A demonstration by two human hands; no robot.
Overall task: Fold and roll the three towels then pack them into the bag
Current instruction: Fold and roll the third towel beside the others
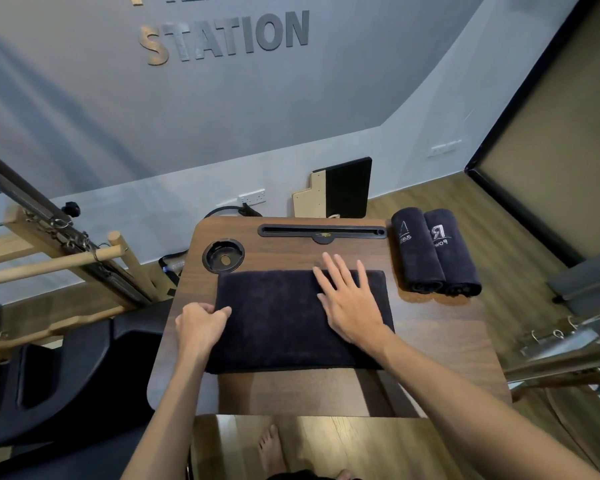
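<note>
A dark navy towel (278, 327) lies folded flat as a wide rectangle in the middle of the small wooden table (440, 344). My left hand (201, 323) pinches the towel's left edge with curled fingers. My right hand (350, 299) rests flat on the towel's right part, fingers spread. Two rolled dark towels (433, 252) with white lettering lie side by side at the table's right far corner. No bag is in view.
The table has a round cup recess (223, 256) at its far left and a long slot (323, 231) along the far edge. A black padded seat (66, 375) and wooden exercise equipment (59, 261) stand to the left. A board (336, 190) leans against the wall. Metal rails (568, 344) are to the right.
</note>
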